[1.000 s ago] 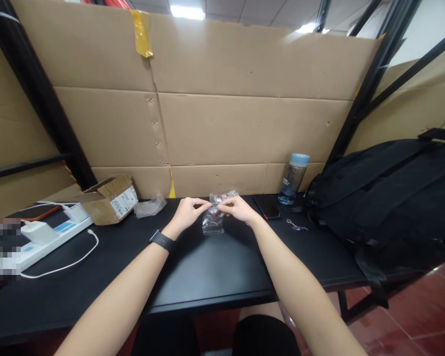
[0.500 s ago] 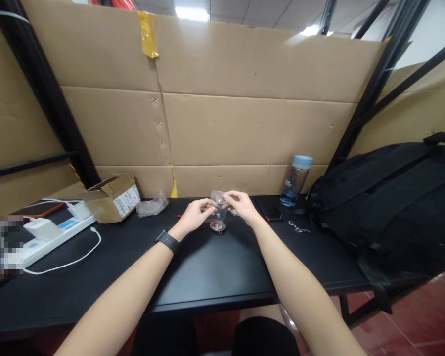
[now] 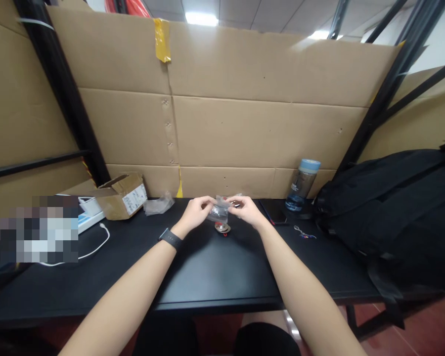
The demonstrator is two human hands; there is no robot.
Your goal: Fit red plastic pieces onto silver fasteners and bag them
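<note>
My left hand (image 3: 195, 214) and my right hand (image 3: 247, 210) are pinched on the two sides of a small clear plastic bag (image 3: 218, 211), held just above the black table (image 3: 207, 267). A black watch (image 3: 169, 239) sits on my left wrist. Directly under the bag, a small round metal part with red on it (image 3: 222, 228) lies on the table. What else is in the bag I cannot make out.
An open cardboard box (image 3: 122, 196) and a crumpled clear bag (image 3: 158, 204) lie at the back left, with a white cable (image 3: 92, 247) nearby. At the right are a phone (image 3: 275, 212), a blue-capped bottle (image 3: 303, 184), a keyring (image 3: 305, 233) and a black backpack (image 3: 396, 207). Cardboard walls the back.
A small metal part has come out of the bag and now lies on the table beneath it. The bag looks emptier and crumpled between both hands. The view shifted slightly left.
</note>
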